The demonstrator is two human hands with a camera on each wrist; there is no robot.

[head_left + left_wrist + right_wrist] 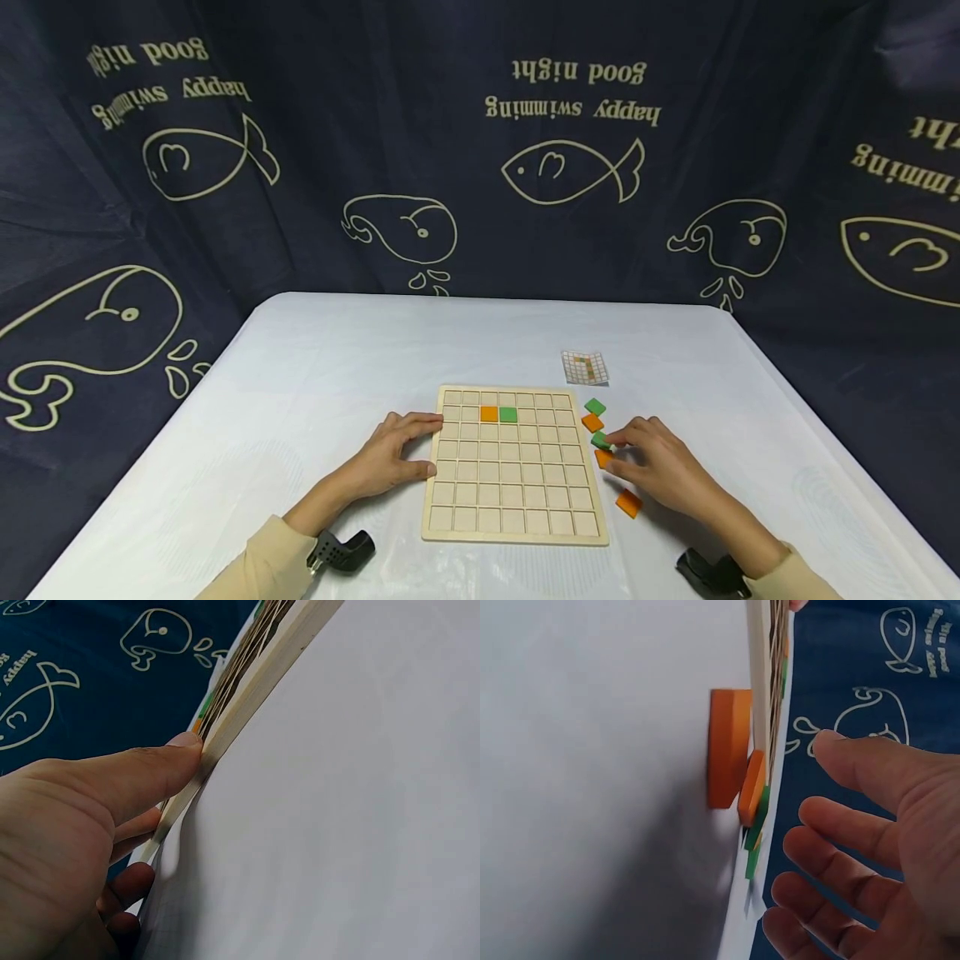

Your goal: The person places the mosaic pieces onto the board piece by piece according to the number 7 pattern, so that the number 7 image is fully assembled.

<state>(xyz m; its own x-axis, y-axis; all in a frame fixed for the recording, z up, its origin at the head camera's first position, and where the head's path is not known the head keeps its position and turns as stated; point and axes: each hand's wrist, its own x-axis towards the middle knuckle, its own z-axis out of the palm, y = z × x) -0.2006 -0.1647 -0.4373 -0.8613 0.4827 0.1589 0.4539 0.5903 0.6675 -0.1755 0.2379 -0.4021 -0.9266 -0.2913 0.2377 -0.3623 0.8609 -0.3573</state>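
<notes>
While the table (360, 350) is carrying a gridded board (510, 474), the left hand (390, 458) is touching its left edge, grip unclenched; the right hand (663, 471), grip relaxed, is hovering at a green tile (598, 440) beside the board's right edge.

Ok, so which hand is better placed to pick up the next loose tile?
Probably the right hand: it is close beside the loose tiles and looks empty. The left hand is across the board from them, touching its left edge.
</notes>
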